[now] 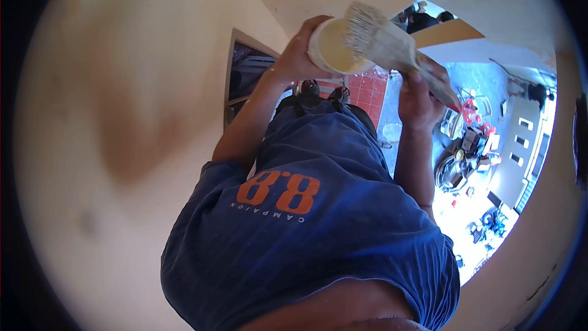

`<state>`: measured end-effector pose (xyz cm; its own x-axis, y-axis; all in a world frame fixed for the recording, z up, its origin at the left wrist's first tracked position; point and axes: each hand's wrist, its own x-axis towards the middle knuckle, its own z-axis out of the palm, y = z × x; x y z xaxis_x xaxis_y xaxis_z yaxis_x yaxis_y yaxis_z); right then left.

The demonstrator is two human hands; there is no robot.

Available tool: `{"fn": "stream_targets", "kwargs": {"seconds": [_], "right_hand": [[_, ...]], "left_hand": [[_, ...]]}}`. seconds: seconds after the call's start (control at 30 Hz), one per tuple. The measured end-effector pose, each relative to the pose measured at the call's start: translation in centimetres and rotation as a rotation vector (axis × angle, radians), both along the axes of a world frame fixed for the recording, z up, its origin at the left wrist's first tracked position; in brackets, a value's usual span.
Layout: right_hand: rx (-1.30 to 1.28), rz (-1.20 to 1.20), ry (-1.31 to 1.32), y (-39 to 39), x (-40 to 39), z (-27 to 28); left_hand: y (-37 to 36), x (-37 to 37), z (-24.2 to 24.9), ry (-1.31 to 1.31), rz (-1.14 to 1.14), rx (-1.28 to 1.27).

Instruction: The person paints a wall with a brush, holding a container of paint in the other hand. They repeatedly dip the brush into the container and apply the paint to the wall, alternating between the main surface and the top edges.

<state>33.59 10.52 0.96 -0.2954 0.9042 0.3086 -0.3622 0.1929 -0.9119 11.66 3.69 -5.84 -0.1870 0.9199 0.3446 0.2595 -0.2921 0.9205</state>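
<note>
Pale wall [92,86] flanking; I'm curling left hand [297,55] round tub [332,48], clasping brush [395,49] in right hand [421,107], holding bristles [363,27] tubside, limiting drips.

both hands [299,52] [422,99] curled, slightly apart

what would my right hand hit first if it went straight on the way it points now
Probably the cup in your left hand, with the brush in your right hand leading. The bristles overlap the cup's mouth in view, but depth is unclear.
</note>
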Motion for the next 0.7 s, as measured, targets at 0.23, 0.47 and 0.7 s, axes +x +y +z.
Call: {"fn": "stream_targets", "kwargs": {"seconds": [0.23, 0.47, 0.7], "right_hand": [[-0.028, 0.128, 0.140, 0.3, 2.8, -1.9], [-0.120, 0.023, 0.012, -1.1, 4.8, -1.0], [-0.116, 0.055, -0.025, -1.4, 5.3, -0.9]], "left_hand": [[-0.6, 2.1, -0.7, -0.104, -0.058, -0.072], [-0.8, 4.1, -1.9, -0.056, -0.064, -0.048], [-0.9, 4.6, -3.2, -0.038, -0.127, 0.072]]}}
